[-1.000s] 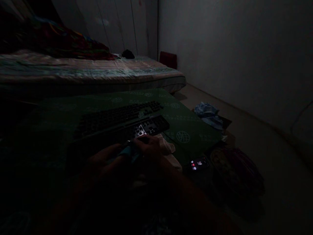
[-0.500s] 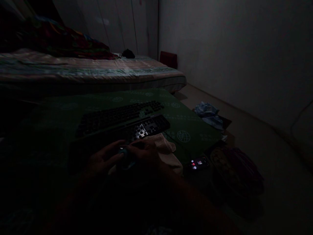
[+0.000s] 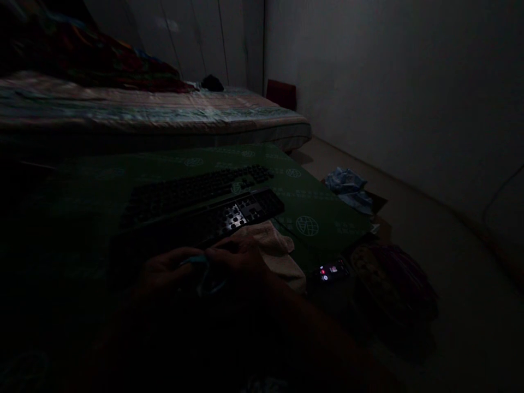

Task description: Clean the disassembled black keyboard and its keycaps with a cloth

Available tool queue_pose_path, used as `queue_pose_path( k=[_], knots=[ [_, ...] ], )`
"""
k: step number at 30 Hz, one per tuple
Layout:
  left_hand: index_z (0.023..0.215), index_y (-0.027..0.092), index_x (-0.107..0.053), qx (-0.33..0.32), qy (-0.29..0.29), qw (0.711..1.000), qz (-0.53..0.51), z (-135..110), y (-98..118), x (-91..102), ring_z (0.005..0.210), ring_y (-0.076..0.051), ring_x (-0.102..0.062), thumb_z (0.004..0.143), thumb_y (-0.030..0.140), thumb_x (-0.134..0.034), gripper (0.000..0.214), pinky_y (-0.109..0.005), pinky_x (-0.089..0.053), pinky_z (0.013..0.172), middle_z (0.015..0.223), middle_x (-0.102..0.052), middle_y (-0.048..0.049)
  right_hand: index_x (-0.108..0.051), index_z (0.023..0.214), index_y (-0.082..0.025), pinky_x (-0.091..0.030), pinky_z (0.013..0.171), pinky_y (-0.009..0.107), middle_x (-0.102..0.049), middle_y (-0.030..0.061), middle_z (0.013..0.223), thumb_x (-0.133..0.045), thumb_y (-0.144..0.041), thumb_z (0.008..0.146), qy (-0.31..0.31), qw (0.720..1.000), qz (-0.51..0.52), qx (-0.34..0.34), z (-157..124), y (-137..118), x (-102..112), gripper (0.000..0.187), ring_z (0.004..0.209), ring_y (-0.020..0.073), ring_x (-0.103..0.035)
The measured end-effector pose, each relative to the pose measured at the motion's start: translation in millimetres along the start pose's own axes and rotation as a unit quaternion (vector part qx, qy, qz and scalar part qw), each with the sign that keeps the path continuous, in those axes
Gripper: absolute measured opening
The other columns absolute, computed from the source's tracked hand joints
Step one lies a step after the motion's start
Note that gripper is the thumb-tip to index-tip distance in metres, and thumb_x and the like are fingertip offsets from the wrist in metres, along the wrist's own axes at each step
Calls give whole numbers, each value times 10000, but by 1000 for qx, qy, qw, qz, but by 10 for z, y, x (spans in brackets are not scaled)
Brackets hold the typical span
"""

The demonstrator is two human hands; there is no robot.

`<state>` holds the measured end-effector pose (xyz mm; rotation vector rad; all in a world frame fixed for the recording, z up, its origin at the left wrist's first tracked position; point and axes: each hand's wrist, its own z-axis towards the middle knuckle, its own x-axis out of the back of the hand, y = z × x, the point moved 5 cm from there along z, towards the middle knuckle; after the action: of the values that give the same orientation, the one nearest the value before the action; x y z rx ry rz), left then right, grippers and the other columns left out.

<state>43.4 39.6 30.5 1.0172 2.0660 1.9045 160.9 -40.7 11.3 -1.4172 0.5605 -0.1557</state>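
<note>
The light is very dim. My left hand point(image 3: 166, 266) and my right hand point(image 3: 241, 259) are close together at the near side of the table, fingers pinched around a light-blue looped strip point(image 3: 200, 261). Its exact kind does not show, and its lower part fades into shadow. A beige cloth point(image 3: 272, 245) lies crumpled beside and behind my right hand. Just beyond the hands is a black keyboard point(image 3: 262, 210), with a shiny patch of bare plate where keycaps are off. Farther back lies a second dark keyboard-shaped block of keys point(image 3: 196, 185).
Green printed sheeting point(image 3: 323, 202) covers the table. A lit phone point(image 3: 332, 270) lies at its right edge, near a dark patterned bundle point(image 3: 393, 278). Blue crumpled cloth point(image 3: 347, 185) sits beyond the right edge. A bed point(image 3: 164, 112) stands behind, and a pale wall point(image 3: 388, 82) rises to the right.
The fingers of my left hand have drawn in closer to my right hand. More of the light-blue strip shows as a loop between them. The view has tilted slightly.
</note>
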Motion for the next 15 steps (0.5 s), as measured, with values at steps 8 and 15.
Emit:
queue_pose_path(
  k=[8,15],
  knots=[
    [638,181,-646,24,-74,996,-41,89,-76,0,575,-191,-617,437,288,-705,235,-256,-501,543,590,-669,19,-651,629,-160,-345,465,192,-556,-31,567,-683,-330,625,-40,997,41,-46,4,42,46,173,500,75,-474],
    [741,169,-662,52,-49,997,-16,143,-95,-87,619,-205,-640,432,384,-733,383,-258,-514,539,664,-701,-6,-663,663,-168,-377,482,184,-584,-27,603,-647,-340,661,25,998,-39,-42,41,29,115,173,565,95,-523]
  ],
)
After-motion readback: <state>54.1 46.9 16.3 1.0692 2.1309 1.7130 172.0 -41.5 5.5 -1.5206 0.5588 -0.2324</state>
